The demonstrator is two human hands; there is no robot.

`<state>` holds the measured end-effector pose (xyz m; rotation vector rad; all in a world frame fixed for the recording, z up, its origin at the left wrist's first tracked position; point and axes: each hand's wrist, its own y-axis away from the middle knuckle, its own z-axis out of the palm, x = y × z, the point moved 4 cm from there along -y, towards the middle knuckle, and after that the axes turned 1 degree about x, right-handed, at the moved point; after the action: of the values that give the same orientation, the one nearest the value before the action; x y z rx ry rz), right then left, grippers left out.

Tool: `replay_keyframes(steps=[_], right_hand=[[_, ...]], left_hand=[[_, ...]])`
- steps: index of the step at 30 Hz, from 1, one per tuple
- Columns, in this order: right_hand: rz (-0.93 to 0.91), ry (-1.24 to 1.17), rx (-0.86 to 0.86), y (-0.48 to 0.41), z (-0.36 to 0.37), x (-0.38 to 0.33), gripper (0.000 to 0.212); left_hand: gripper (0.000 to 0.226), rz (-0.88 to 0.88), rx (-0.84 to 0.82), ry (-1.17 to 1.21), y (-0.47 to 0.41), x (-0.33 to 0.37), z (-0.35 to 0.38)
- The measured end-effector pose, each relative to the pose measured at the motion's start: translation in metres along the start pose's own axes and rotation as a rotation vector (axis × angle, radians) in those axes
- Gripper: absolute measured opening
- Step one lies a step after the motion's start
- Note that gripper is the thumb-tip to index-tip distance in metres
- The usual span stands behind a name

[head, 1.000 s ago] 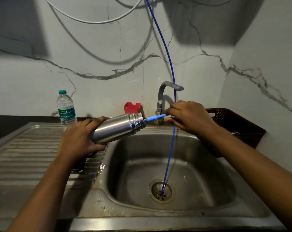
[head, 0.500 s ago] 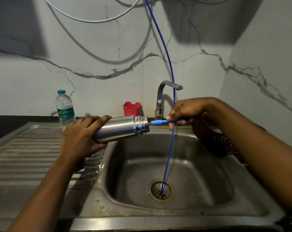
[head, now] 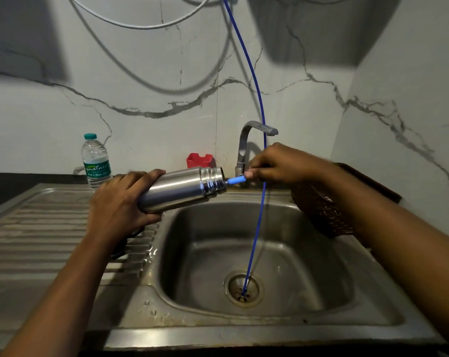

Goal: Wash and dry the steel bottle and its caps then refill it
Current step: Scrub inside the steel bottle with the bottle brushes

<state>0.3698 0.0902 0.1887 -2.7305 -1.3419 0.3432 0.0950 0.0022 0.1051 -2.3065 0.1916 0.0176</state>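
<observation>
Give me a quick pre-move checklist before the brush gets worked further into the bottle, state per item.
1. Left hand grips the steel bottle firmly around its base end: ok.
2. Bottle mouth uncapped and facing the brush: ok.
3. Right hand pinches the blue brush handle, its tip at the mouth: ok.
4. Bottle held over the sink basin so drips land inside: partly, the mouth is over the rim, the body over the drainboard: not ok.
5. Blue hose hanging into the drain, clear of the brush stroke: not ok, it crosses right by the right hand.
6. Soap or water inside the bottle: cannot tell.
</observation>
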Motion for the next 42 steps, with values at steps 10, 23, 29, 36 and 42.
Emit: replay_keyframes(steps=[10,23,29,36,42], right_hand=[[-0.145,0.558,0.519,0.027,0.002,0.002,0.023],[0.255,-0.537,-0.334,0.013,-0.001,0.028,0.024],[-0.016,0.5,0.351,0.018,-0.007,0.01,0.02],[-0.368,0.868,0.695,0.031,0.008,-0.001,0.012],[0.059,-0.098,-0.103,0.009,-0.009,0.017,0.024]], left_hand=[[0.085,-0.036,-0.068,0.01,0.0,-0.007,0.004],[0.077,0.073,0.003,-0.061,0.0,0.01,0.002],[0.081,-0.032,-0.061,0.016,0.001,0.0,0.003],[0.084,-0.069,-0.073,0.114,0.0,-0.001,0.004],[0.079,-0.002,0.0,-0.012,0.0,0.006,0.0]])
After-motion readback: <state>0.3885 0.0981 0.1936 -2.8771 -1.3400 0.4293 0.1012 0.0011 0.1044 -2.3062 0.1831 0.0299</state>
